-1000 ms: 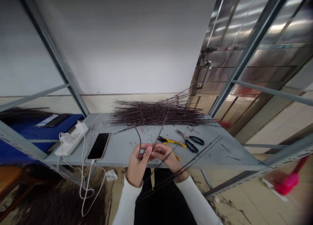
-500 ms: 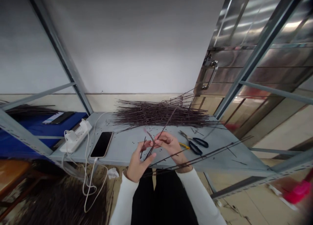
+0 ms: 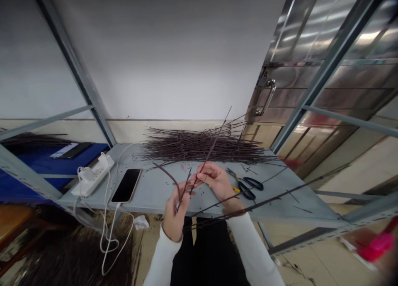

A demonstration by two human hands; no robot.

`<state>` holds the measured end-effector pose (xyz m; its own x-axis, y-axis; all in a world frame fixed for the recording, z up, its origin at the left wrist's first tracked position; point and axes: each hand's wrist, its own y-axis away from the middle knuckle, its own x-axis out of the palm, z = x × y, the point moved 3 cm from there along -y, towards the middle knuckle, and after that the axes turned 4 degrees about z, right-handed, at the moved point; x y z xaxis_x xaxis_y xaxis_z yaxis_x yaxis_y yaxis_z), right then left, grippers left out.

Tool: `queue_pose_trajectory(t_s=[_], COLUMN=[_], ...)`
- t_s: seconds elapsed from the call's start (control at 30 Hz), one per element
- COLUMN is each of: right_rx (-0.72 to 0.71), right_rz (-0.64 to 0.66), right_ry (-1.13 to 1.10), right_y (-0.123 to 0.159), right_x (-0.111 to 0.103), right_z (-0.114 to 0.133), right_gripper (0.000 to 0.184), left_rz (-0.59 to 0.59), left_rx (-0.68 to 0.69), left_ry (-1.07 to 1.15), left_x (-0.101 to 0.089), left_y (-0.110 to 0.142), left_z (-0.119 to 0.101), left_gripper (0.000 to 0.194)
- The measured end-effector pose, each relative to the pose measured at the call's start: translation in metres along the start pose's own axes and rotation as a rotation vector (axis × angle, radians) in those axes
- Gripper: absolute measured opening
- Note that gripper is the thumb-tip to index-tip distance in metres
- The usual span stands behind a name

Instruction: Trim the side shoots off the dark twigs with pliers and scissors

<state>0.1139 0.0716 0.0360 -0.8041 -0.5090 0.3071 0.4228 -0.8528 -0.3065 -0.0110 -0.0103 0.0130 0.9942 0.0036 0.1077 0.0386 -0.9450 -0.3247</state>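
Note:
Both hands meet above the front of a grey metal shelf. My left hand [image 3: 174,209] is closed around thin dark brown twigs [image 3: 167,173], whose ends stick out past the fingers. My right hand [image 3: 217,184] pinches a long dark twig [image 3: 214,144] that slants up and away over the pile behind. More long twigs [image 3: 280,196] stretch from beneath my hands across my right wrist toward the right. Close to my right hand lie dark-handled snips [image 3: 253,182] with open blades and a yellow-handled tool [image 3: 236,189], partly hidden.
A large pile of twigs [image 3: 199,148] lies at the back of the shelf [image 3: 164,199] against the wall. Left of my hands are a phone [image 3: 127,185] and a white power strip [image 3: 95,176] with trailing cables. Metal posts [image 3: 326,66] frame the sides. More twigs [image 3: 77,257] cover the floor.
The long twig in my right hand now reaches farther up and back. My left hand has turned more upright, and a curved twig now sticks out to its left.

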Motion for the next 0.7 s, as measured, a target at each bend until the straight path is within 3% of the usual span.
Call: queue_pose_trajectory(t_s=[0.07,0.2,0.33,0.4,0.5,0.7], right_rx=[-0.005,-0.016,-0.039,-0.039,-0.035,-0.04], right_rz=[-0.012,-0.052,-0.1,-0.115,-0.118,-0.114], right_ry=[0.004,0.016,0.004,0.003,0.002,0.031], right_y=[-0.001,-0.003,-0.008,-0.011,-0.014,-0.009], right_x=[0.001,0.002,0.002,0.002,0.002,-0.002], right_z=[0.003,0.008,0.009,0.008,0.006,0.002], right_gripper=[0.026,0.026,0.026,0.026,0.028,0.024], left_rz=[0.041,0.147,0.179,0.109,-0.023,-0.082], left_rx=[0.065,0.197,0.225,0.219,0.197,0.056], left_ry=[-0.085,-0.184,-0.338,-0.428,-0.482,-0.37], left_x=[0.0,0.003,0.008,0.01,0.011,0.007], left_y=[0.002,0.002,-0.001,-0.003,-0.006,-0.016], left_z=[0.003,0.003,0.004,0.008,0.015,0.019], left_gripper=[0.045,0.068,0.091,0.084,0.057,0.027])
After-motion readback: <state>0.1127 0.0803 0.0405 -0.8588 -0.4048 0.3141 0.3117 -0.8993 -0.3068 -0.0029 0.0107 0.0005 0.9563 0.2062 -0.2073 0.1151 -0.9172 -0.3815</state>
